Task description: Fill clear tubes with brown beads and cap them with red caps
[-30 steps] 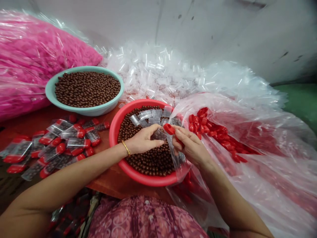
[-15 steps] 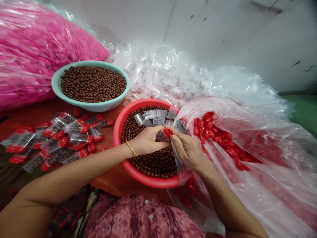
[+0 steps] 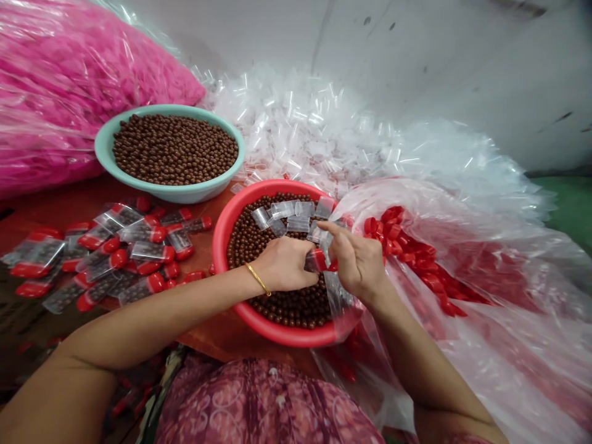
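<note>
One red-capped tube (image 3: 315, 261) sat clasped in left hand (image 3: 285, 264), over red basin (image 3: 220, 243); cap end jutted toward right hand (image 3: 358, 262), long axis seemingly crosswise, mostly hidden; left hand nearer; right index extended, other fingers curled, couldn't tell if gripping anything; clear tubes (image 3: 298, 217) lay just beyond, brown beads (image 3: 243, 246) beneath; no brands, labels or writing readable.
</note>
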`<state>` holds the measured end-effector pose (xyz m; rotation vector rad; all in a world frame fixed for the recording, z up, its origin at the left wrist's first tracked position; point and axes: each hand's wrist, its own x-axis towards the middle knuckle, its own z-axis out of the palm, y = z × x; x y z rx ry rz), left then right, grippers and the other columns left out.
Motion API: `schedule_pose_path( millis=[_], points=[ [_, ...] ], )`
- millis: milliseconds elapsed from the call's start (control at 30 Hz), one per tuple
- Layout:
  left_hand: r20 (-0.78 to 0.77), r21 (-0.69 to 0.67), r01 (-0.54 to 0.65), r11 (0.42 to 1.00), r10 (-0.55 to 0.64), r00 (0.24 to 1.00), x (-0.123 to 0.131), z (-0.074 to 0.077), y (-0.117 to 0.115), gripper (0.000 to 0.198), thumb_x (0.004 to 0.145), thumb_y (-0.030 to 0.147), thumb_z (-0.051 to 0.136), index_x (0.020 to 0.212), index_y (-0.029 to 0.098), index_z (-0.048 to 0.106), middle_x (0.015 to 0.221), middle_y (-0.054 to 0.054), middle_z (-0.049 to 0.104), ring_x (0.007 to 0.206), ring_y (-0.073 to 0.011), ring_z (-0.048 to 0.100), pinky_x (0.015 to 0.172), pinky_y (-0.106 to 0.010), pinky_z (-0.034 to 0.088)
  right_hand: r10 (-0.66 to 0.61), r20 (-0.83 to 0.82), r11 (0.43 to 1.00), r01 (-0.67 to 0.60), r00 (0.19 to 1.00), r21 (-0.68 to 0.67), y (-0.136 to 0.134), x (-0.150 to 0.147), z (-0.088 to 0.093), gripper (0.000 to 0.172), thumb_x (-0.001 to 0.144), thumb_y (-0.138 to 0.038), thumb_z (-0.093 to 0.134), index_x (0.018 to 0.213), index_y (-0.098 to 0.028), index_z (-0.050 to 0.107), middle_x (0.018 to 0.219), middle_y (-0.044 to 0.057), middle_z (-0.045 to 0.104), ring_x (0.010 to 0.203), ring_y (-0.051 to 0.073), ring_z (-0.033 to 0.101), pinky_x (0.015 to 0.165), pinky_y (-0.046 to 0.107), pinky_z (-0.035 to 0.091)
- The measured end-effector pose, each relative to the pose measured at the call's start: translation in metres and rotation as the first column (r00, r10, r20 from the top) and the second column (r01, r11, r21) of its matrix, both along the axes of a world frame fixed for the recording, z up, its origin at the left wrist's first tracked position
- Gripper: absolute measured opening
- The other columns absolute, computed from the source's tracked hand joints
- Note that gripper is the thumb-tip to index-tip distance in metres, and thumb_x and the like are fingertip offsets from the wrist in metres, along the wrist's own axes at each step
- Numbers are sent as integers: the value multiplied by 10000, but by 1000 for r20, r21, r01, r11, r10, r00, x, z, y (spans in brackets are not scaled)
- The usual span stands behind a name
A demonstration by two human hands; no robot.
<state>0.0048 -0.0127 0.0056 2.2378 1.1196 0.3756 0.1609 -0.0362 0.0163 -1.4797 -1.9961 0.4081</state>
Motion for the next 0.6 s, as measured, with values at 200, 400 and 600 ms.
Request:
schedule_pose_path(
  millis=[200,400,600],
  points=[
    [-142,13,110,994,-107,984,1,-1,-1,290,696,339,582,874,129,674,786,-101,710,756,-263,673,705,-340,531,43,-439,969,-145,898,-202,21,-24,-20,721,903,-626,90,1370,-196,431,1093,84,611,983,177,599,891,364,479],
    [-247,93,125,988,-99,964,-1,-5,-4,292,721,343,569,915,148,668,783,-89,714,781,-256,680,719,-329,525,163,-417,936,-273,894,-221,21,-32,-22,728,890,-655,141,1476,-233,236,1541,31,250,1416,182,236,1183,404,154],
    [-167,249,91,964,-50,985,-12,14,-13,198,741,359,572,744,171,637,673,-27,678,626,-169,626,605,-257,452,164,-480,965,-242,862,-104,11,-26,5,753,887,-649,47,1382,-215,413,1435,30,442,1319,194,399,1099,421,336]
  ],
)
